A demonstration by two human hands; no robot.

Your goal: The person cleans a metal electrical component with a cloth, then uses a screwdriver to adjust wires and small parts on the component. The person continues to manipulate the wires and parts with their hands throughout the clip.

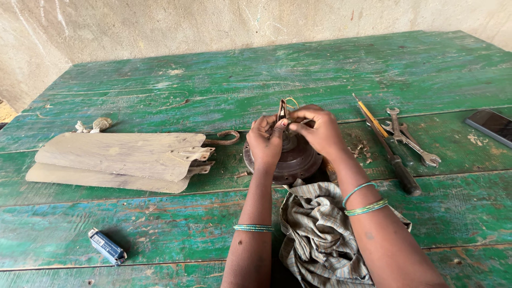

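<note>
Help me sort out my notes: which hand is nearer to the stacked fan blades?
Left. The left hand sits on the motor housing just right of the fan blades; the right hand is farther right, beyond it.

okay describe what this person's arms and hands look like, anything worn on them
Both arms are bare, with no sleeves or gloves. The left wrist carries a stack of thin green bangles. The right wrist carries similar thin green bangles, one sitting apart from the rest. No rings can be made out.

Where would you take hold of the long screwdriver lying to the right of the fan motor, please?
Grip the screwdriver by its dark, thick handle at the near end, coming from above and the near side. It lies flat, its yellow shaft pointing away, and the wrenches crowd the right side of the shaft, so the handle gives the fingers more room.
</note>
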